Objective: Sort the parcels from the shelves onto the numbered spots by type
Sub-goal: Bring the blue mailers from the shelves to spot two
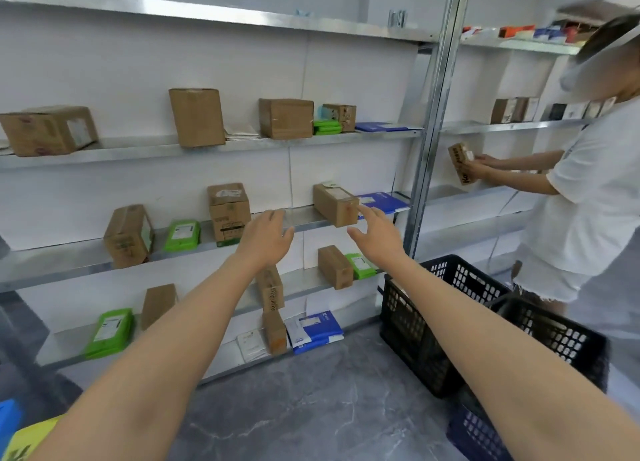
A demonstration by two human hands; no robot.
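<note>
Both my arms reach toward the metal shelves (pixel 301 219). A brown cardboard parcel (pixel 335 204) lies on the middle shelf. My right hand (pixel 375 233) is open, fingers spread, its fingertips close to the parcel's right end. My left hand (pixel 266 235) is open too, held left of that parcel and in front of a taller brown box (pixel 228 211). Neither hand holds anything. Green flat parcels (pixel 182 234) and blue mailers (pixel 381 202) lie among more brown boxes on the shelves.
A black plastic crate (pixel 412 322) stands on the grey floor at my right, a second crate (pixel 557 336) beside it. Another person (pixel 588 197) at the right holds a small brown box (pixel 462 162) at the neighbouring shelf. Lower shelves hold a blue-white mailer (pixel 315 329) and green packs (pixel 109 332).
</note>
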